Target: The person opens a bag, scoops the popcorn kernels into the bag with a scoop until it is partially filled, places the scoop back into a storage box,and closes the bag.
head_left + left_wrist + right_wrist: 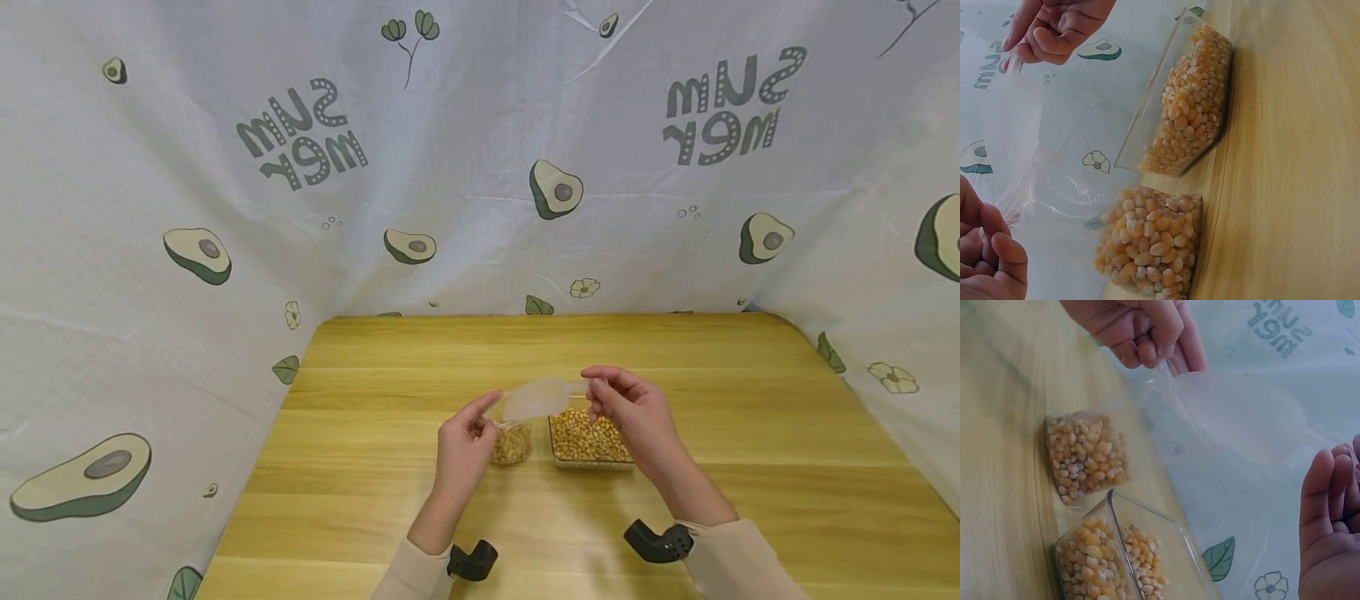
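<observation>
A whitish translucent scoop (537, 400) hangs above the table, its handle pinched by my right hand (633, 412). No kernels show in its pale bowl, which lies at the mouth of a clear plastic bag (1149, 247). Thumb and fingers of my left hand (461, 448) pinch the top edge of that bag, as the right wrist view also shows. Corn kernels (1088, 456) fill the bag's lower part, which stands on the table. Right of the bag is a clear rectangular container (594, 464) holding more corn kernels (588, 435).
The wooden table (375, 492) reaches back to a pale curtain (465, 167) printed with avocados, which also hangs along both sides. Each sleeve has a black wrist mount (474, 562) near its cuff.
</observation>
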A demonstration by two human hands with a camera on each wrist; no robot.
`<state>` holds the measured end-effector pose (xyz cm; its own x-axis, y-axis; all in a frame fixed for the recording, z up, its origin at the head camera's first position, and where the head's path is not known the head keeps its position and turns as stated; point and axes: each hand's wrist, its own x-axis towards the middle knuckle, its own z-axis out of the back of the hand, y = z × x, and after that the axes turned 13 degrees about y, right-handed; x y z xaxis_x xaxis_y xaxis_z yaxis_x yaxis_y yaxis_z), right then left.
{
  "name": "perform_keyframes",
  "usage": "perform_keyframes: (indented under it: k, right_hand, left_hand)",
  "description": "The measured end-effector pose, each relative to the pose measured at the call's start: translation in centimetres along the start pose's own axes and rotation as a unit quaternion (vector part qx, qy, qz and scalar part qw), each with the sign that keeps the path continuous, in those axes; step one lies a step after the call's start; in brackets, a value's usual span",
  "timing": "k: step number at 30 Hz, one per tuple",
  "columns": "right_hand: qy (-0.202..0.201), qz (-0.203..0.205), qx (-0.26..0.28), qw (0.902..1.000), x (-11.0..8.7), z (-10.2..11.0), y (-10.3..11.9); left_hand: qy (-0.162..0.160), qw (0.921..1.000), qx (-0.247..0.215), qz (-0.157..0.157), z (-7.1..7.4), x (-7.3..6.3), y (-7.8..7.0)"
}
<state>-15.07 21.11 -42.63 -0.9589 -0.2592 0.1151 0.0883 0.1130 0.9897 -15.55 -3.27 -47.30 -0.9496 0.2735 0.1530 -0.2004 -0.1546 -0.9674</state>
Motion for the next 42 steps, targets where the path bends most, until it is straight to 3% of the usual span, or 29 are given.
perform_keyframes:
  k: [7,15,22,32,42]
  right_hand:
    - [-0.029,-0.006,-0.086,0.9959,0.0,0.1,-0.2]
    - [-0.041,-0.006,-0.137,0.9898,-0.1,0.2,-0.4]
    - [-0.052,-0.035,-0.153,0.9863,-0.2,0.1,-0.4]
    - [-0.04,-0.036,-0.168,0.9843,-0.6,0.4,-0.7]
    - [-0.042,-0.031,-0.138,0.9891,-1.3,1.1,-0.8]
  left_hand:
    - [0.0,1.0,0.002,-0.006,-0.1,0.0,-0.2]
    - [-0.002,1.0,0.004,-0.005,-0.1,0.1,-0.2]
    - [-0.002,1.0,0.002,0.0,-0.1,0.1,0.1]
    - [0.004,1.0,-0.001,-0.007,-0.1,0.1,0.2]
    - [0.004,1.0,-0.007,-0.006,-0.1,0.1,0.2]
